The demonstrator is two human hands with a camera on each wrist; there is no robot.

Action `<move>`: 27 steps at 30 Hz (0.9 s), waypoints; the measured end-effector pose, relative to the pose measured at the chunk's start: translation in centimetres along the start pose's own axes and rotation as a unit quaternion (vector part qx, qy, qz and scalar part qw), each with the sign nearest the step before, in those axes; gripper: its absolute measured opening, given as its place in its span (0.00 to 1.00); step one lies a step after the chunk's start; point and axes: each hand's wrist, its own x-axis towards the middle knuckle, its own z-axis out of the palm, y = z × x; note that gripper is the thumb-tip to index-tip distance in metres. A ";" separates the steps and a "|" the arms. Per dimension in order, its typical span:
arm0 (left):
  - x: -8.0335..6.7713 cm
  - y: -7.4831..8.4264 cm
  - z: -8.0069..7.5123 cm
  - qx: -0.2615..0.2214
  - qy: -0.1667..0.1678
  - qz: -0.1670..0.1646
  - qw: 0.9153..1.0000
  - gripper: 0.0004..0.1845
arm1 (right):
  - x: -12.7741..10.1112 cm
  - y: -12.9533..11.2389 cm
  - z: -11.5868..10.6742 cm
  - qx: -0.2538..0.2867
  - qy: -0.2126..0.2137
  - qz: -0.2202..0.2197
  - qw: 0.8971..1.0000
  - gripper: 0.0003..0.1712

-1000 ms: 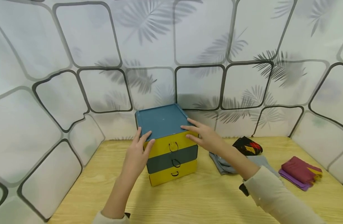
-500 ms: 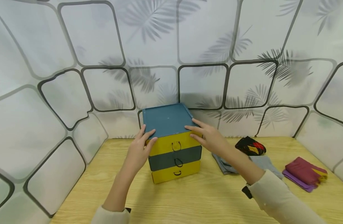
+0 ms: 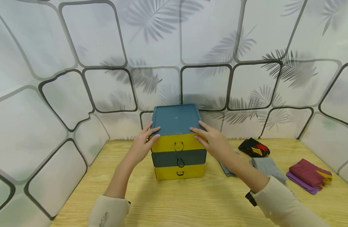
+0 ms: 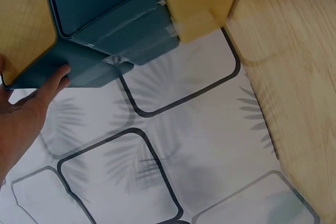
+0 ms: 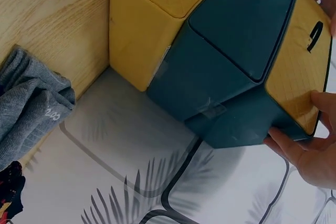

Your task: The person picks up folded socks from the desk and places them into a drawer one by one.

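Note:
A three-drawer storage box (image 3: pixel 180 157) stands on the table, with a blue top and yellow, dark teal and yellow fronts, each bearing a black loop handle. At its upper left front corner, my left hand (image 3: pixel 137 147) touches the top and side with extended fingers, the thumb near the top drawer's front. My right hand (image 3: pixel 216 142) lies likewise at the opposite corner, fingers nearly straight. The right wrist view shows right fingertips (image 5: pixel 318 98) against the yellow front and the teal side. In the left wrist view, a left finger (image 4: pixel 55 82) lies along the teal side.
Right of the box lie folded grey cloth (image 3: pixel 269 168), a black patterned folded item (image 3: pixel 254 147) with red and yellow diamonds, and maroon folded cloth (image 3: pixel 308 171) over purple cloth (image 3: pixel 301 183). A patterned wall covering (image 3: pixel 205 88) rises behind the wooden table (image 3: pixel 191 201).
Between both hands the box has turned, its front now nearly square to me and its right front corner slightly nearer. The view shifted slightly earlier. The folded clothes stayed put.

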 end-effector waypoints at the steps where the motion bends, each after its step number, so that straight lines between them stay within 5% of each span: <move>1: 0.2 -0.1 -0.1 -0.002 -0.005 0.001 1.000 0.26 | 0.0 -0.1 0.0 -0.002 0.005 0.002 1.000 0.21; 11: 1.7 -1.1 -0.5 -0.018 -0.033 0.025 0.999 0.23 | 0.0 -0.9 0.3 -0.024 0.022 0.031 0.999 0.20; 18: 1.3 1.7 -1.7 -0.051 -0.049 0.031 0.997 0.20 | 0.1 -1.5 0.5 -0.041 0.035 0.043 0.998 0.19; 27: 2.7 -1.6 0.0 -0.011 -0.035 0.037 0.999 0.24 | -0.1 -0.9 0.3 -0.014 0.033 0.053 0.998 0.19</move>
